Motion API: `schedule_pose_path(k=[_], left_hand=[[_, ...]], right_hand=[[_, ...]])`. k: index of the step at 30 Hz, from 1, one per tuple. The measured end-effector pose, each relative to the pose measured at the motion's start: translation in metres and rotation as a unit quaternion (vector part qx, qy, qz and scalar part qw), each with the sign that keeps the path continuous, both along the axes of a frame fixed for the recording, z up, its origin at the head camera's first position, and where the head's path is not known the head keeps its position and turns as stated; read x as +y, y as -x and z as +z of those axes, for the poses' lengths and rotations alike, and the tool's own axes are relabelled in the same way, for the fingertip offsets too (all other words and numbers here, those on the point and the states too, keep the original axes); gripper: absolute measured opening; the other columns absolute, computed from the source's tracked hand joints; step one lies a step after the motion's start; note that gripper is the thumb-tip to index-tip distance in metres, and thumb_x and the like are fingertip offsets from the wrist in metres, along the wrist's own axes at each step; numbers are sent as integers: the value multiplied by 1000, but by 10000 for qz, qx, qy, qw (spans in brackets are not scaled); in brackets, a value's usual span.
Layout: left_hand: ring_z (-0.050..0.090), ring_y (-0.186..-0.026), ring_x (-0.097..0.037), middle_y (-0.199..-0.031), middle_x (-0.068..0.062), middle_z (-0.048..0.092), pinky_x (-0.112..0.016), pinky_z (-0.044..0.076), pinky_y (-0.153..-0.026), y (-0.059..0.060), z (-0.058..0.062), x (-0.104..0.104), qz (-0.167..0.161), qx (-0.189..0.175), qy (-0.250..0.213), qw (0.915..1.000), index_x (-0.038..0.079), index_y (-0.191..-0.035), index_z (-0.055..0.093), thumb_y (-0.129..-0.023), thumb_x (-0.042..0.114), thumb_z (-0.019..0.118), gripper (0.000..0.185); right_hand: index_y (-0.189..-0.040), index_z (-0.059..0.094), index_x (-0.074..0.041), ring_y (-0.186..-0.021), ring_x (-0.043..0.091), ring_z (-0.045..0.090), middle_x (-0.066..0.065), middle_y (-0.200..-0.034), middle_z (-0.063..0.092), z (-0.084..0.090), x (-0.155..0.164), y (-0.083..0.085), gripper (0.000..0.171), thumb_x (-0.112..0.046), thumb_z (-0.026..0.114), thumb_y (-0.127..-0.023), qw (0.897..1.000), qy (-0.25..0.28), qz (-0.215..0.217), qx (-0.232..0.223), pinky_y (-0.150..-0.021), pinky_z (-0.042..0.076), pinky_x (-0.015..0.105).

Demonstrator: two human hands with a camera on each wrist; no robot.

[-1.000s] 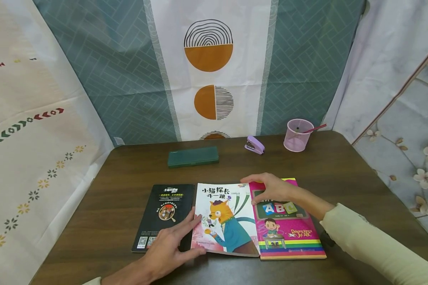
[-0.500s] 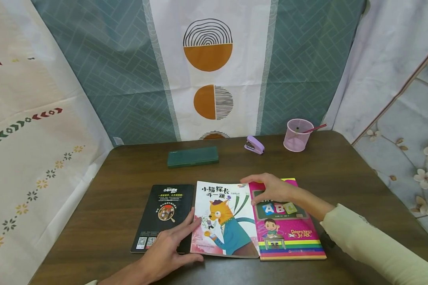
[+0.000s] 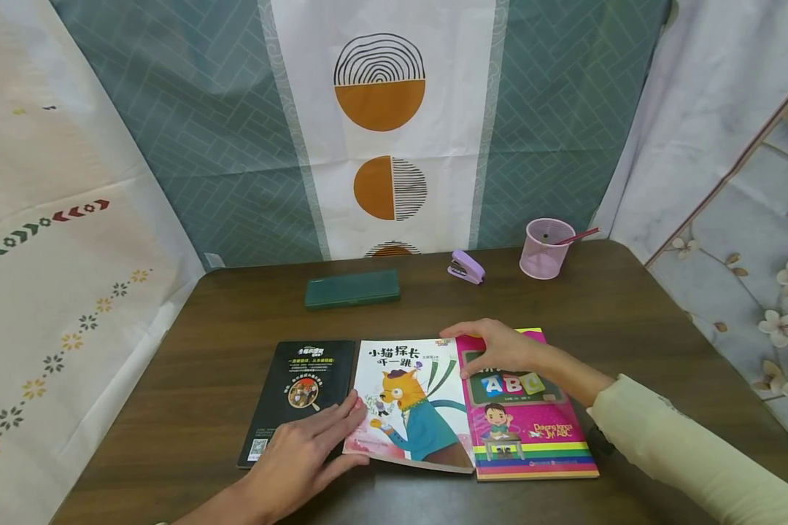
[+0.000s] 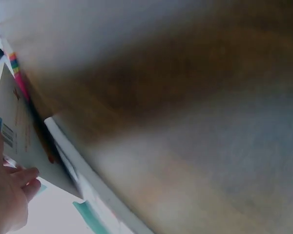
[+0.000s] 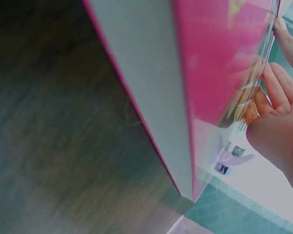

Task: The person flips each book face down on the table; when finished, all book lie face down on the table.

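Note:
A white picture book with an orange cat on its cover lies between two other books in the head view. My left hand holds its left edge, thumb near the bottom corner. In the left wrist view, the underside of the picture book, with a barcode, shows beside my left fingers, so that side is tilted up. My right hand holds the top right corner, with the thumb along the right edge. Beneath that hand lies a pink ABC book. A black book lies left, partly covered by my left hand.
Farther back on the brown table are a dark green case, a purple stapler and a pink mesh cup with a red pencil-like stick. Cloth hangings surround the table's back and sides.
The left side of the picture book rose slightly, then came down again with my left hand, which has shifted a little. My right hand stays at the top right corner.

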State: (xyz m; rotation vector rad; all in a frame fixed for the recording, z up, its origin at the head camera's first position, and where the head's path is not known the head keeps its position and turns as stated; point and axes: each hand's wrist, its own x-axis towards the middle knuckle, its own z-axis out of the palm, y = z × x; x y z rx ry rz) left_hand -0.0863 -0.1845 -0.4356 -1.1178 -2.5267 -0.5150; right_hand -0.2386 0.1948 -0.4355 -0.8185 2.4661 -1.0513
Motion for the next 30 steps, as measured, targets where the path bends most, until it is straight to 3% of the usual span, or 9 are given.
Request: schedule_pose_path(k=[3,10,15,20,26,30], left_hand=[[75,-112,-20,-140,-10,69,-35,63,-79,1,4,0,-14,280,-16,9996,8,-139,71,-97,47,78,58],[76,-108,-19,-139,-7,69,-33,63,-79,3,11,-3,239,451,-146,9986,7,-142,69,-93,42,83,61],[77,-105,-17,-137,-3,70,-33,64,-78,5,15,-5,445,551,-389,9967,8,-144,67,-102,47,71,58],[79,-98,-16,-135,-2,72,-30,63,-75,7,17,-7,579,546,-444,9958,10,-145,67,-107,52,59,58],[79,-83,-13,-130,-3,75,-19,56,-65,8,19,-8,604,503,-682,9946,11,-144,68,-105,46,66,53],[74,-72,-7,-126,-4,77,-14,49,-61,9,21,-9,571,479,-792,9941,10,-142,69,-106,48,63,53]], right_hand=[[-151,61,-14,-137,40,52,13,-148,61,2,0,0,72,-26,90,-86,10000,-16,18,-4,-102,55,52],[-151,60,-14,-138,40,51,12,-149,60,6,-3,0,73,-29,90,-86,9999,-146,77,-3,-105,53,55],[-152,61,-19,-142,39,48,9,-151,59,6,-6,0,73,-25,90,-86,9996,-282,-28,-36,-108,50,58],[-149,63,-14,-142,41,48,10,-149,61,3,-7,1,64,-17,86,-89,9999,-92,33,101,-110,47,62],[-144,67,-10,-139,41,53,10,-144,66,0,-8,3,51,-13,80,-95,9992,78,109,368,-111,47,62],[-141,70,-10,-137,39,57,10,-141,68,1,-7,3,44,-11,78,-97,9984,263,74,494,-110,48,60]])
